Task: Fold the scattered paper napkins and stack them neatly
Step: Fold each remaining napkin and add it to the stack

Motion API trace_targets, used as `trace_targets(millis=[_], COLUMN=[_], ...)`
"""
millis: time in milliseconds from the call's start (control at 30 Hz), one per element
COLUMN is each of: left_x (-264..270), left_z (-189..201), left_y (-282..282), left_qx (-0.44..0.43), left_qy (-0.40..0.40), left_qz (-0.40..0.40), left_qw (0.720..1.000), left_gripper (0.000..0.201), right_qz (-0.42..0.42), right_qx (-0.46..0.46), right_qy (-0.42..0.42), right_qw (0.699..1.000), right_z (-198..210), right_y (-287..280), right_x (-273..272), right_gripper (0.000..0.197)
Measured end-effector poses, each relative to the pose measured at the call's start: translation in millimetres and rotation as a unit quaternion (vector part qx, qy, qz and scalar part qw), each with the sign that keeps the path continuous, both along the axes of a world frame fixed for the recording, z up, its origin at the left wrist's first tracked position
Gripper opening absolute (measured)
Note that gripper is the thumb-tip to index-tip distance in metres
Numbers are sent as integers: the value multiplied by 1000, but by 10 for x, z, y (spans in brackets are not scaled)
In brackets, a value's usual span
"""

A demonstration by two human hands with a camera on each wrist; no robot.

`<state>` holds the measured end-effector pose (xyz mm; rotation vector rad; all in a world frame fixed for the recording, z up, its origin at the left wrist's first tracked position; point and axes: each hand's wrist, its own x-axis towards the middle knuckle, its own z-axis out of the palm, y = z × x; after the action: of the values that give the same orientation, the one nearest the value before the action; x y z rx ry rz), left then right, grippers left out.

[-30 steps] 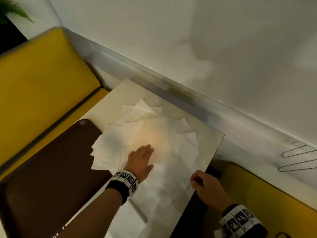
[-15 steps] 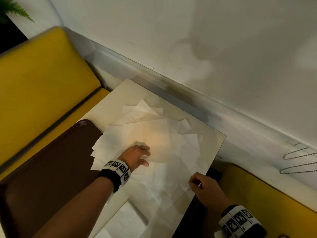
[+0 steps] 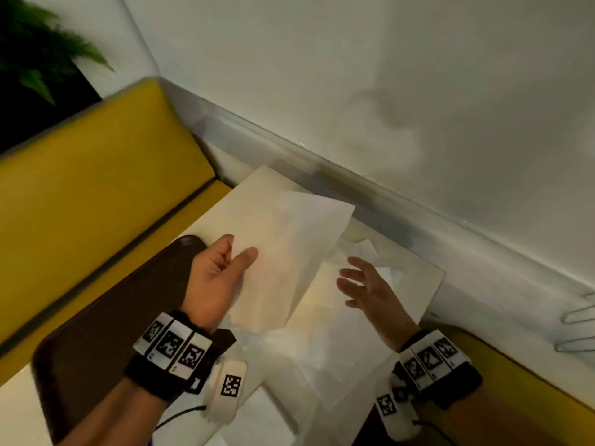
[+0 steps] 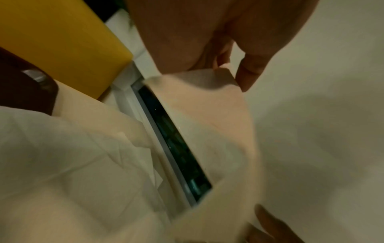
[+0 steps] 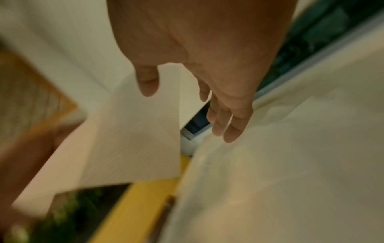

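lifted since the flat press a second ago, one napkin (image 3: 289, 252) hangs off the table pile (image 3: 338, 342), pinched at its corner by the left hand (image 3: 215, 278). right hand (image 3: 367, 284) spread, empty, beside its free edge. thin paper could tear or slip from so small a pinch.

We see a pale, cream table (image 3: 254, 194), its far edge running along the wall. Loose white napkins (image 3: 325, 346) lie overlapped across its middle and right side, reaching toward the right edge. A dark brown tray (image 3: 96, 342) sits at the left edge, and one more napkin (image 3: 257, 423) lies flat near the near edge.
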<state>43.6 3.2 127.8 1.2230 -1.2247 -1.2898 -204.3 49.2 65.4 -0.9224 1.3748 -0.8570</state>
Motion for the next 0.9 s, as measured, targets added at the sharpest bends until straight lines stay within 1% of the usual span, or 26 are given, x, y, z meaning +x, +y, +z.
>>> trace_targets(millis=[33,67,100,133,167,200,300,367,467,533,567,600,633,700,733,767,800,833,867,900], left_x=[76,138,212,280,360,448,669,780,945,1039,1067,1093,1111,1152,1175,1191,1215,1226,1218,1198], left_z=[72,113,131,134,105,60,-82,-151,-190,-135,-67,18,115,298,372,422,432,417,384,346], left_y=[48,102,163,234,305,377,640,817,1013,1074,1091,1102,1113,1125,1134,1146,1157,1164,1172,1184], left_qx=[16,28,42,56,69,72,77,75,67,51,37,17,-9,-67,-92,-110,-117,-115,-103,-88], left_qy=[31,44,43,36,26,15,-25,-59,-85,-81,-71,-62,-58,-60,-63,-63,-59,-44,-22,1], left_qz=[24,47,71,96,120,140,184,193,163,140,125,108,92,68,63,57,56,56,60,64], left_qw=[999,998,996,993,990,987,980,977,981,985,989,992,994,994,992,990,990,991,993,994], left_gripper=[35,24,11,5,7,9,9,13,15,12,7,7,12,16,19,20,22,25,26,26], right_qz=[-3,-2,6,17,30,41,80,89,59,53,54,55,57,72,87,104,113,118,122,120], right_qx=[10,20,24,24,24,28,50,70,71,50,33,11,-17,-75,-103,-124,-137,-143,-146,-142], right_qy=[-79,-149,-206,-242,-259,-257,-213,-189,-139,-112,-106,-104,-110,-144,-165,-178,-185,-188,-184,-176], right_qw=[997,989,978,970,965,965,973,975,986,991,992,993,992,984,977,971,967,965,964,967], right_z=[95,178,259,335,402,444,447,397,353,392,435,501,574,744,813,861,888,878,859,821], right_y=[-76,-137,-176,-193,-188,-171,-51,61,182,230,253,274,296,348,375,394,404,412,416,413], right_x=[106,204,299,393,473,542,718,823,936,964,961,949,923,848,811,775,746,717,702,692], right_gripper=[74,73,66,57,51,45,32,27,24,22,21,20,19,18,24,35,44,47,44,35])
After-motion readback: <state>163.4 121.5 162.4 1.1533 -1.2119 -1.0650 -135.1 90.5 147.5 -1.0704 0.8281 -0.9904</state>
